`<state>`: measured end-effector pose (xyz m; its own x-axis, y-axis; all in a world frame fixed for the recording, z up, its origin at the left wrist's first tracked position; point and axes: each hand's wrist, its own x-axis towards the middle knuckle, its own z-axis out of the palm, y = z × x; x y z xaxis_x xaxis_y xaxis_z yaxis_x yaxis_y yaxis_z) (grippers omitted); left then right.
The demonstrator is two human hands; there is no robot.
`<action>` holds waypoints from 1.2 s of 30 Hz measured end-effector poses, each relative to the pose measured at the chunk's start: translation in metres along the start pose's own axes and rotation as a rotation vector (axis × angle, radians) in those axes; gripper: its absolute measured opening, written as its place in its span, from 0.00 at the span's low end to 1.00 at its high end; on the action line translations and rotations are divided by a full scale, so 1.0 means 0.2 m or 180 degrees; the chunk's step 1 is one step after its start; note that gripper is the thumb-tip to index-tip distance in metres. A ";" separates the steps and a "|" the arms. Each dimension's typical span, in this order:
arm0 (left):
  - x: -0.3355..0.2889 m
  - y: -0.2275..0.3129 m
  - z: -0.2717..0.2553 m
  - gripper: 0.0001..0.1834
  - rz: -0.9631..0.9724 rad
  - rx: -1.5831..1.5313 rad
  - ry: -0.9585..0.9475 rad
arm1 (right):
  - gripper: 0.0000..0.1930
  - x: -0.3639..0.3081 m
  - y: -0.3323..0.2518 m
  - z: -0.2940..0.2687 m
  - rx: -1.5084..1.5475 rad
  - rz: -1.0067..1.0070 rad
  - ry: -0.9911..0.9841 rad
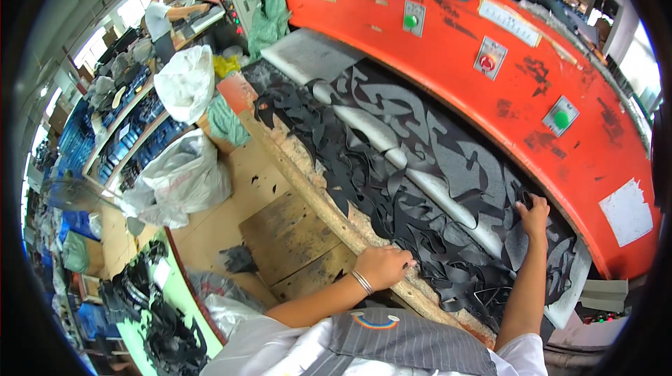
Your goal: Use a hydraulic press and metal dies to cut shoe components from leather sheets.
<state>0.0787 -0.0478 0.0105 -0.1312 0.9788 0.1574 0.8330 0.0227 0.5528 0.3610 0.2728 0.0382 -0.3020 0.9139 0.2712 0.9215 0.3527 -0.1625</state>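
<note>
My right hand (534,216) reaches far forward under the red machine's face, thumb and fingers closed on the edge of a thin black scrap sheet (458,141). That sheet is full of cut-out curved holes and lies over the pale machine bed. Nearer to me, my left hand (383,267) rests at the wooden rail (308,197) with its fingers curled; what they hold, if anything, is hidden. Between the rail and a white roller-like bar (367,127), a heap of black offcut strips (364,180) runs the length of the bed.
A red machine body (448,47) with green and red push buttons curves along the far side. At left stand white sacks (185,173), loaded racks (133,134) and a pale green table (168,306) with black pieces. Another person (159,19) works at the back left.
</note>
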 end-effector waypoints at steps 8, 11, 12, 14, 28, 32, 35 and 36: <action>0.07 0.07 -0.01 0.07 -0.0159 0.0169 0.0244 | 0.22 -0.03 -0.11 0.06 0.0505 -0.0731 0.0800; 0.06 0.08 -0.02 0.07 -0.0162 0.0104 0.0255 | 0.22 -0.05 -0.29 -0.16 0.0368 -0.1171 0.1195; 0.05 0.08 -0.03 0.08 -0.0123 0.0074 0.0268 | 0.22 -0.09 -0.34 -0.20 0.0351 -0.1198 0.1197; 0.01 0.07 -0.02 0.08 -0.0184 -0.0068 0.0450 | 0.20 -0.18 -0.48 -0.25 0.2825 -0.0462 0.0663; -0.74 0.09 -0.17 0.21 -0.0470 -0.2338 0.1205 | 0.07 -1.33 -1.26 -0.33 0.3633 -0.1015 -0.2312; -1.09 0.00 -0.29 0.18 -0.0897 -0.1820 0.1472 | 0.07 -1.49 -1.59 -0.32 0.3517 -0.1574 -0.2700; -1.27 -0.04 -0.32 0.16 -0.1206 -0.1370 0.1390 | 0.10 -1.58 -1.72 -0.25 0.3222 -0.1894 -0.2691; -1.33 -0.06 -0.33 0.16 -0.1235 -0.1347 0.1440 | 0.12 -1.60 -1.74 -0.21 0.3305 -0.1837 -0.2742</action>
<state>0.0690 -0.3217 0.0157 -0.6602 0.7343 0.1580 0.4144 0.1807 0.8920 0.1470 -0.1510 0.0476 -0.9522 0.3024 -0.0432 0.1517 0.3455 -0.9261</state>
